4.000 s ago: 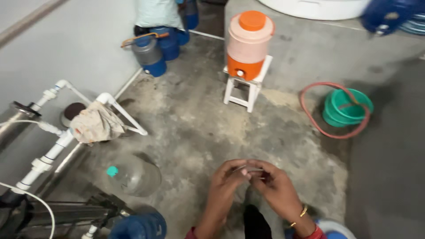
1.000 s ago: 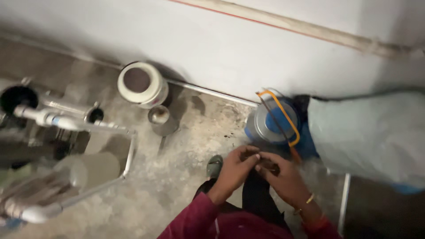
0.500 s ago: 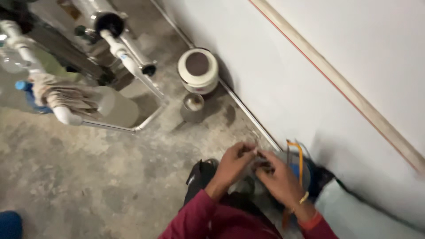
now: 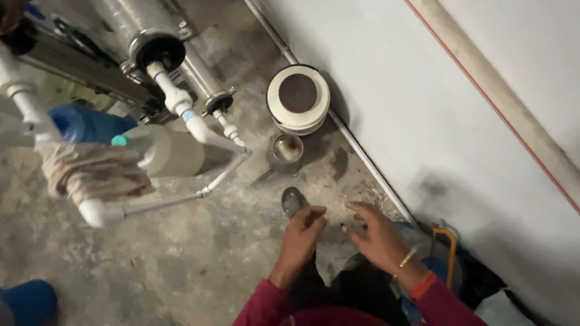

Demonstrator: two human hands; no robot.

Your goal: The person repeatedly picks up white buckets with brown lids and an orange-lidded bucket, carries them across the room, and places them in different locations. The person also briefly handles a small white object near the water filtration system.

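Note:
My left hand [image 4: 302, 232] is low in the middle with its fingers curled in; I cannot make out anything inside it. A little to its right, my right hand [image 4: 376, 236] has its fingers spread and holds nothing. A gold bangle and a red sleeve show at that wrist. The hands are apart, over the concrete floor. Just above the left hand is a grey sandal toe [image 4: 293, 201]. A small metal cup [image 4: 287, 151] stands further up, below a white round container [image 4: 298, 96] with a brown top.
White pipes [image 4: 181, 108] and a steel cylinder [image 4: 136, 27] fill the upper left, with a translucent bottle [image 4: 166, 154] and a rag-wrapped pipe [image 4: 90, 175]. A thin pipe [image 4: 362, 166] runs along the grey wall. A blue vessel with a yellow handle [image 4: 448, 253] sits by my right arm.
My hands, which were joined on something small, have moved apart and the right one has spread out. The view has swung closer to the pipes and the white container.

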